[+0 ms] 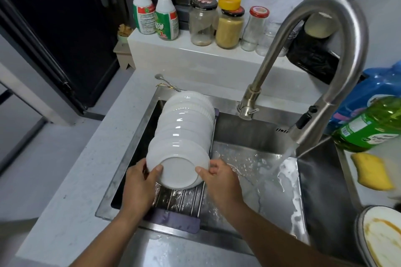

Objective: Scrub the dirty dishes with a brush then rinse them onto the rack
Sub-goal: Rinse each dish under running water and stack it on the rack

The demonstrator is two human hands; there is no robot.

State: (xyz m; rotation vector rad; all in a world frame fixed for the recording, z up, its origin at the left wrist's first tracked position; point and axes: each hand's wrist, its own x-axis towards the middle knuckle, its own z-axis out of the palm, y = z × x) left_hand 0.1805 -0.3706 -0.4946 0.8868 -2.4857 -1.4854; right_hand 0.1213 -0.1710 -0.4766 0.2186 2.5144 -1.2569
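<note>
Several white bowls (186,123) lean in a row on the roll-up rack (184,201) over the sink's left side. The nearest white bowl (178,169) shows its underside to me. My left hand (138,182) grips its left rim, thumb on the base. My right hand (219,175) grips its right rim. A dirty plate (382,238) with orange smears sits at the bottom right. No brush is in view.
Water runs from the steel faucet (321,50) into the sink basin (260,175). A yellow sponge (371,171) and a green soap bottle (368,125) lie on the right counter. Jars (227,26) and spray bottles (156,8) line the back ledge. A spoon (167,82) lies behind the rack.
</note>
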